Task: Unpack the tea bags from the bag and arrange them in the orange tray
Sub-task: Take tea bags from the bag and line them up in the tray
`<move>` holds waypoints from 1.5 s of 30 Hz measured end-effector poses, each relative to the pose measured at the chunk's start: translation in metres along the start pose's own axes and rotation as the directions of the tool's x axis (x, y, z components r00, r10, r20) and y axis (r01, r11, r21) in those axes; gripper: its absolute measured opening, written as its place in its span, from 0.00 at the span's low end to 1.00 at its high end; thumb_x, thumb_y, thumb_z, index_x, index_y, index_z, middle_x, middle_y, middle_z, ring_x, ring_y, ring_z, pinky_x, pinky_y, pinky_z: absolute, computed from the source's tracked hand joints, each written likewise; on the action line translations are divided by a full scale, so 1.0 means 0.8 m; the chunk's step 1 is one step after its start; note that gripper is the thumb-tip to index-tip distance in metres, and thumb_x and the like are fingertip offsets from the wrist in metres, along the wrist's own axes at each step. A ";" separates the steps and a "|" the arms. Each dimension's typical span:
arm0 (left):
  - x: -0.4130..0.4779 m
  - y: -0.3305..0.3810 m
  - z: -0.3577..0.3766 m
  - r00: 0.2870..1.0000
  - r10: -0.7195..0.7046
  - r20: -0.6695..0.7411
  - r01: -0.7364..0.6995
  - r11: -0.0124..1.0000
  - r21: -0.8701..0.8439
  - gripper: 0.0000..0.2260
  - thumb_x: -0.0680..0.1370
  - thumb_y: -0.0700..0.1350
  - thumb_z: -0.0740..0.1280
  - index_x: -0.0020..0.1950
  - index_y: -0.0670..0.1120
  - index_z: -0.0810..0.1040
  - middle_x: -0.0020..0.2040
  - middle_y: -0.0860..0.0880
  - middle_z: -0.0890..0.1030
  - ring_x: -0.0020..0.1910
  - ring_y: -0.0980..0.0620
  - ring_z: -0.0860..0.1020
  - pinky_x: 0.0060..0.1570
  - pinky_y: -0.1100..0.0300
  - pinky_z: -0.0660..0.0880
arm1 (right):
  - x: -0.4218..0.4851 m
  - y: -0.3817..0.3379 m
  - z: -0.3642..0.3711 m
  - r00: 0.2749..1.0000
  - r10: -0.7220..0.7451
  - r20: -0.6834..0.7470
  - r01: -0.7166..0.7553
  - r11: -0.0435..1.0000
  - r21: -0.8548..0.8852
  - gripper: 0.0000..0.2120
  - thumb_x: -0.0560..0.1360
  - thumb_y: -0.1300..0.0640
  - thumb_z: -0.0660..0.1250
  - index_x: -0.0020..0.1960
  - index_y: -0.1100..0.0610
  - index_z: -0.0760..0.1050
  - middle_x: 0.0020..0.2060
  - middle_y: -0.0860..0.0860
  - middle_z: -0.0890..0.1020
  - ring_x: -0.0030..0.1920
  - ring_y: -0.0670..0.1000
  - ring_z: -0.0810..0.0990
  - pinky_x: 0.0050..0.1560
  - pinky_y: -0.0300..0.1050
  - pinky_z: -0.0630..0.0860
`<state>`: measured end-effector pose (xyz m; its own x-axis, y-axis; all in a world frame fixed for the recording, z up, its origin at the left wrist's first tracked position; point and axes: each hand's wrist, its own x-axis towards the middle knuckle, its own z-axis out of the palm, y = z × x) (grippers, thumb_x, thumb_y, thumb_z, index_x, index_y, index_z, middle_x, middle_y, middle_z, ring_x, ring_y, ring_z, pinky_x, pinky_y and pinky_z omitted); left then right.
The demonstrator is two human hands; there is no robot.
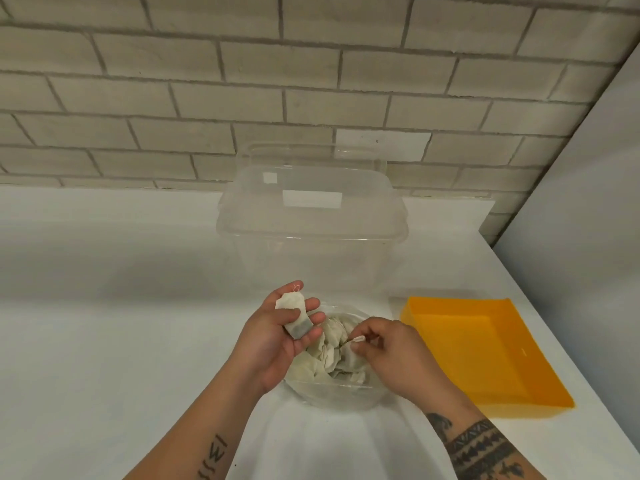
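The left hand [277,337] is raised palm-up over the near middle of the worktop [121,306], its fingers curled round one tea bag [293,313] already lifted clear. The right hand [391,355] reaches into the open clear bag [346,396] and pinches a small paper tag [358,339] between thumb and fingertip. The rest of the tea bags [329,358] lie in a crumpled heap inside. The orange tray [467,341] sits just beside the bag toward the worktop's right edge and looks to hold nothing yet, so the task seems barely begun.

The step in hand is drawing the next tea bag out by its tag. The strings in the heap probably cross one another, so a slow, steady pull upward is likely best, and a jerk could tear the thin paper or drag several out together. The left hand could steady the bag's rim if it laid its tea bag in the tray first.

There is open room to the right for the move across the low tray wall. A clear tub [311,258] with a lid stands right behind the bag toward the back edge, so lifts should stay short and sideways. The tray's right side lies close to the worktop's right edge, so pieces are best set down gently, not tossed.
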<state>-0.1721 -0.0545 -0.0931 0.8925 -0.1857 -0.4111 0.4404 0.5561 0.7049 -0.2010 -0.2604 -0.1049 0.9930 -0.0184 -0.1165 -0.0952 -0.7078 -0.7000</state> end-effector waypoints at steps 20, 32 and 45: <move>-0.005 0.009 0.012 0.968 -0.156 0.198 0.117 0.974 0.195 0.14 0.82 0.44 0.64 0.68 0.47 0.76 0.48 0.42 0.82 0.40 0.44 0.82 0.27 0.60 0.76 | 0.034 -0.089 -0.019 0.995 -0.061 -0.080 0.088 0.911 0.403 0.06 0.81 0.55 0.66 0.55 0.47 0.80 0.45 0.43 0.86 0.37 0.40 0.81 0.42 0.38 0.78; 0.002 0.009 -0.003 0.999 0.044 -0.017 -0.044 0.998 -0.049 0.16 0.80 0.33 0.59 0.63 0.46 0.79 0.45 0.44 0.84 0.44 0.43 0.84 0.34 0.56 0.80 | 0.009 -0.043 0.020 0.995 0.083 -0.059 -0.090 0.988 -0.122 0.07 0.76 0.49 0.72 0.52 0.49 0.81 0.43 0.43 0.83 0.42 0.43 0.80 0.38 0.34 0.71; -0.005 0.003 0.004 0.997 0.068 0.029 -0.071 0.990 0.126 0.12 0.83 0.40 0.62 0.65 0.47 0.77 0.43 0.46 0.81 0.44 0.46 0.83 0.38 0.54 0.78 | 0.004 -0.039 -0.019 0.985 0.174 0.014 -0.169 0.931 0.323 0.13 0.71 0.50 0.78 0.37 0.54 0.76 0.29 0.45 0.77 0.30 0.44 0.73 0.33 0.39 0.72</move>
<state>-0.1742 -0.0553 -0.0879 0.9227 -0.1713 -0.3452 0.3848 0.4615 0.7994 -0.1941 -0.2490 -0.0727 0.9603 -0.1311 -0.2463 -0.2789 -0.4276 -0.8599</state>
